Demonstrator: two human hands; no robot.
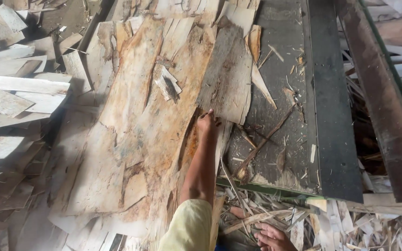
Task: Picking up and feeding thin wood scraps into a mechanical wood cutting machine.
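From the head camera, looking down, the left hand (pixel 208 124) reaches far out along an extended arm with a pale yellow sleeve (pixel 189 227) at the near edge of the picture. Its fingers are curled narrow on the right edge of a large sheet of thin wood veneer (pixel 140 116), just where that sheet meets a grey, weathered veneer piece (pixel 229 74) lying farther off; whether the fingers pinch the edge or only press on it cannot be told. The large sheet is tan with orange-brown stains, cracked and ragged, and stretches from near left to far middle over a heap of other sheets. A small broken scrap (pixel 167 82) lies on top of it, beyond the hand. The right hand (pixel 271 238) is low at the near edge, fingers spread fairly wide, resting on a litter of splinters and strips (pixel 257 216). To the right of the left hand stands a dark metal table (pixel 331 116) strewn with chips and a long stick (pixel 264 142). Stacked pale veneer offcuts (pixel 10 93) fill the far left.
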